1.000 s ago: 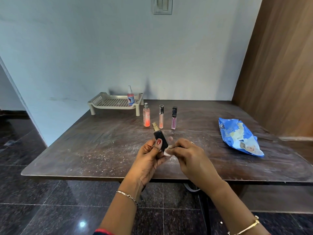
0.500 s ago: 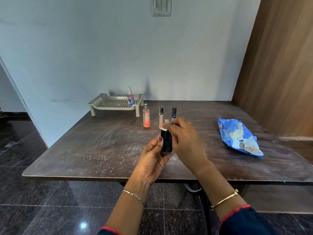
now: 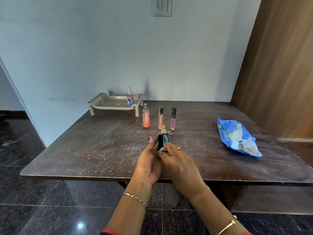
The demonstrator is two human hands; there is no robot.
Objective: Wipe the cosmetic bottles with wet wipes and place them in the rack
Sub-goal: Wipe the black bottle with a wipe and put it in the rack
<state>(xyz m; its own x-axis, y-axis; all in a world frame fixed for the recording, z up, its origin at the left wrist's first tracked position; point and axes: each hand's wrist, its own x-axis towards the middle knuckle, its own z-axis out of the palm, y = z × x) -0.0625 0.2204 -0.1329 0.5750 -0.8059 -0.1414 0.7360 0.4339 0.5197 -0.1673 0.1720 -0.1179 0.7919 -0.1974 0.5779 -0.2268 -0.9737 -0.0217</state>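
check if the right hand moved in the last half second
Yes. The right hand slid down the black bottle, toward the person, and now sits clear of the purple lip gloss tube.

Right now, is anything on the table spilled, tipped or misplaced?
Only the table stands out: white specks and smears lie scattered over its front part, like dust. The orange bottle, the pink tube and the purple tube stand upright.

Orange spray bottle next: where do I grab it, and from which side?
Pinch the orange spray bottle around its mid-body, coming from the near side. It stands upright and slim, with the rack leg close on its left and a peach tube on its right; the front looks freest.
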